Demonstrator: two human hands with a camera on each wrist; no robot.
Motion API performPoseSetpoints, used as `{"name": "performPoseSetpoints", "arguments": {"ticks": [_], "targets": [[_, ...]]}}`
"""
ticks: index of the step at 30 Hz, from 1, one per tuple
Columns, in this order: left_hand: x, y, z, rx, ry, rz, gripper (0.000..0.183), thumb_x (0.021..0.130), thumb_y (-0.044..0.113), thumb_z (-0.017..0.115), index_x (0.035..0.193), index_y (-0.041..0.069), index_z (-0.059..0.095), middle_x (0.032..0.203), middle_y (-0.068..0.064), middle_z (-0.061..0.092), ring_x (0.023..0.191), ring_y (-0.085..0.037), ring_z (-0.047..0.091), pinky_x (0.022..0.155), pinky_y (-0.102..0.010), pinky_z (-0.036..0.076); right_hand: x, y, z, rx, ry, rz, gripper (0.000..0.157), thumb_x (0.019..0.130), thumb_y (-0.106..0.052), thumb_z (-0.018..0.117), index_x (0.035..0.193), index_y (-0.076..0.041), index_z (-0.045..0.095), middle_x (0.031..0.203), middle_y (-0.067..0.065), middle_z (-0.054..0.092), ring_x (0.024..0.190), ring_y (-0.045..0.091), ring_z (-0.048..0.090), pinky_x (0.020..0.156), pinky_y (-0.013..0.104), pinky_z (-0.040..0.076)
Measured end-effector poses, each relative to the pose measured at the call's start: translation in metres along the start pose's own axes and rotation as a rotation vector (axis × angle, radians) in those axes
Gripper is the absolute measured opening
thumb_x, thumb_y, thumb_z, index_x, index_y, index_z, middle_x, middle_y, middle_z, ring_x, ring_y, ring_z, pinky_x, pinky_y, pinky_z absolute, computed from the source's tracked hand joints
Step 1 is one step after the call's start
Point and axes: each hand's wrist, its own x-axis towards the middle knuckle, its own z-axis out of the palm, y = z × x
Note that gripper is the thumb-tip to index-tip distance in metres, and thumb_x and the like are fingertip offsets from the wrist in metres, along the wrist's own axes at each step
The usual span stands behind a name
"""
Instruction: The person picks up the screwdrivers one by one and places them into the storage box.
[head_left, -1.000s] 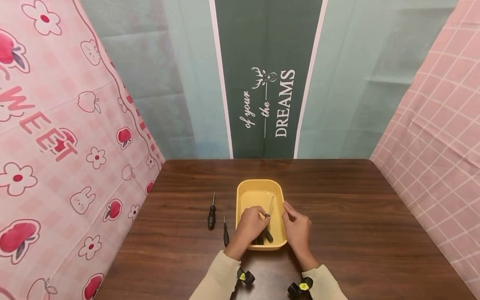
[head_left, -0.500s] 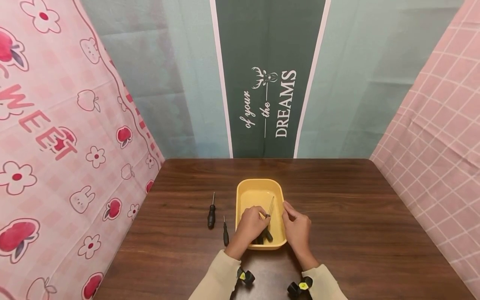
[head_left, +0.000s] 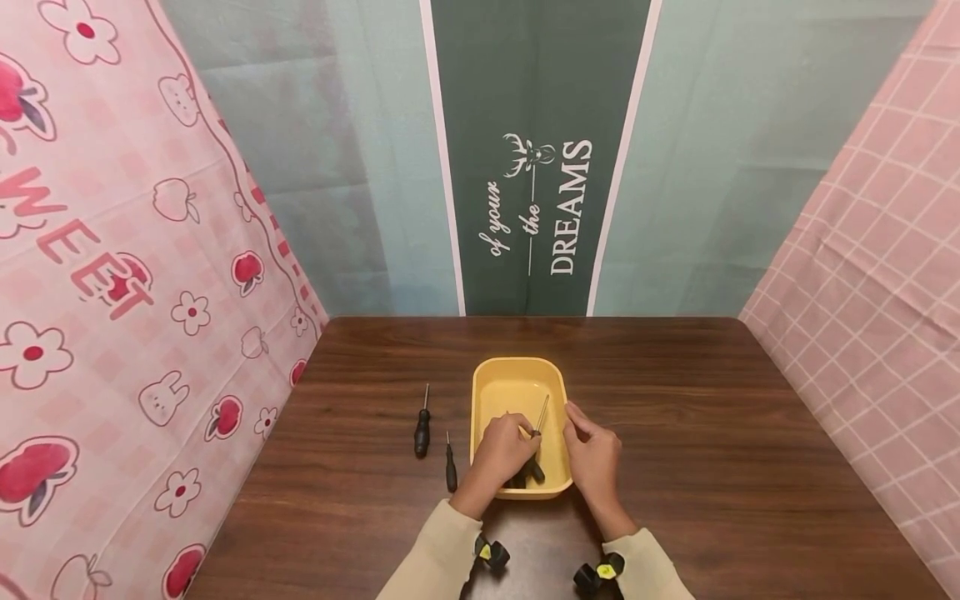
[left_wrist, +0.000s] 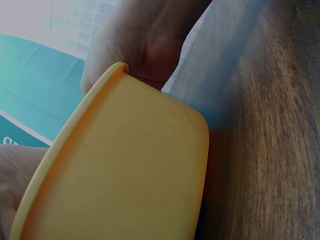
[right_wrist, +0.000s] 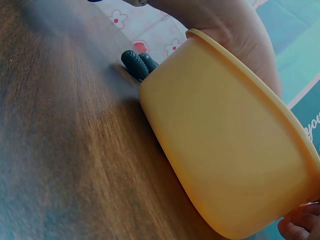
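My left hand (head_left: 506, 450) is inside the yellow box (head_left: 517, 363), its thumb and fingers pinching a screwdriver (head_left: 542, 414) whose metal shaft points to the far right corner. Below that hand, black handles (head_left: 536, 472) lie near the box's front wall, partly hidden. My right hand (head_left: 596, 458) grips the box's right rim, and its fingers (right_wrist: 297, 227) show at the box's wall in the right wrist view. Seen from the left wrist, the box's outer wall (left_wrist: 120, 160) fills the middle and hides most of the left hand.
Left of the box, two black-handled screwdrivers lie on the brown wooden table (head_left: 675, 392): a larger one (head_left: 422, 433) and a slimmer one (head_left: 451, 471). Patterned cloths hang at the left, back and right of the table.
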Motion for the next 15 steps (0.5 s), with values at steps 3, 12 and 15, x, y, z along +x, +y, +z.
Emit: {"name": "performPoseSetpoints", "arguments": {"ticks": [3,12,15], "targets": [[0.0008,-0.0001,0.0005,0.01,-0.001,-0.001,0.015,0.081,0.019,0.073,0.088,0.006,0.07,0.054,0.009,0.056,0.043,-0.002,0.05,0.043,-0.019,0.042,0.0004,-0.0005,-0.0001,0.001,-0.001,0.009,0.024,0.081,0.002,0.066,0.104,0.0,0.072,0.104,0.008,0.07,0.099,0.015,0.064,0.074,0.008,0.046],[0.0004,-0.0008,0.0012,0.03,-0.005,-0.003,0.014,0.081,0.019,0.073,0.086,0.007,0.07,0.053,0.009,0.054,0.042,-0.003,0.049,0.042,-0.019,0.041,-0.0002,-0.0007,0.0001,0.025,-0.014,0.039,0.025,0.082,0.002,0.065,0.106,-0.001,0.071,0.106,0.006,0.069,0.1,0.012,0.063,0.074,0.009,0.047],[0.0003,-0.0004,0.0013,0.029,-0.011,-0.006,0.014,0.081,0.019,0.073,0.086,0.007,0.07,0.053,0.009,0.055,0.042,-0.003,0.049,0.042,-0.019,0.041,-0.0006,-0.0004,0.0,0.026,-0.014,0.041,0.025,0.082,0.002,0.065,0.106,-0.001,0.071,0.106,0.005,0.069,0.1,0.012,0.063,0.074,0.009,0.047]]}}
